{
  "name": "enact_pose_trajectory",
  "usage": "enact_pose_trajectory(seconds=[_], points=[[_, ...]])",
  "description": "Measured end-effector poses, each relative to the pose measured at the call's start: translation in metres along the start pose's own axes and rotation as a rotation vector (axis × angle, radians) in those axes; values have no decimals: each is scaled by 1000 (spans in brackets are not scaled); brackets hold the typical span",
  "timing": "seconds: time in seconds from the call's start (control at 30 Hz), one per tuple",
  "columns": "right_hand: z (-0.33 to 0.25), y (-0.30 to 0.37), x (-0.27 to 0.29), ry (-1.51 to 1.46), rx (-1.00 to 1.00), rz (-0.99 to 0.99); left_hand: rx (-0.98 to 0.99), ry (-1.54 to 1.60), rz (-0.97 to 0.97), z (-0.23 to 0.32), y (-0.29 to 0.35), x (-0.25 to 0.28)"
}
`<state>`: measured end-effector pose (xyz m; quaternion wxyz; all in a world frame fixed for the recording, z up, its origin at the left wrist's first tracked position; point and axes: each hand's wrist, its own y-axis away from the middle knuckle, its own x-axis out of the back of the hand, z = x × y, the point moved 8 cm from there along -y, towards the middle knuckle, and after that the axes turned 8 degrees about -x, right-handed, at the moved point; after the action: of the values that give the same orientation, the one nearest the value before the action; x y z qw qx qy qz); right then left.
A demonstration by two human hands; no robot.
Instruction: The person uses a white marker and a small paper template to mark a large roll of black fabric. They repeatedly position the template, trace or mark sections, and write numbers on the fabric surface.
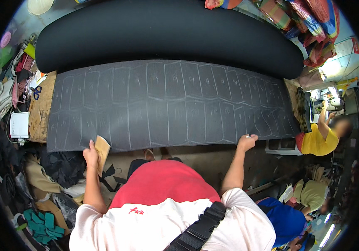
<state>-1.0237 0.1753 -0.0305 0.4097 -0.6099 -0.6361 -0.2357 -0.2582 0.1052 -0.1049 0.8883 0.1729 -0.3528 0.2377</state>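
Note:
A dark grey cloth [162, 121] covers the table in front of me, marked all over with rows of white chalk outlines and small marks. My left hand [90, 155] is closed on a flat tan pattern piece [102, 152], held upright at the cloth's near left edge. The piece's upper end overlaps the cloth. At the near right edge, my right hand [247, 143] is closed, with a small white bit like chalk showing at the fingers. It touches or nearly touches the cloth's edge; which one, I cannot tell.
A large black fabric roll [167, 33] lies along the table's far side. Blue-handled scissors [37, 92] rest on the wooden left end [41, 119]. Fabric scraps [64, 165] heap at the left. A person in yellow [319, 140] sits at the right, near a sewing machine [335, 102].

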Motion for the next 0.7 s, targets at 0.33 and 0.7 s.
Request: enact_pose_trajectory(seconds=[0.33,0.7], points=[[109,46,38,405,-106,-111,26,-767,-170,-88,114,-4],[192,88,54,755,-99,-290,190,-814,-353,-147,108,-16]])
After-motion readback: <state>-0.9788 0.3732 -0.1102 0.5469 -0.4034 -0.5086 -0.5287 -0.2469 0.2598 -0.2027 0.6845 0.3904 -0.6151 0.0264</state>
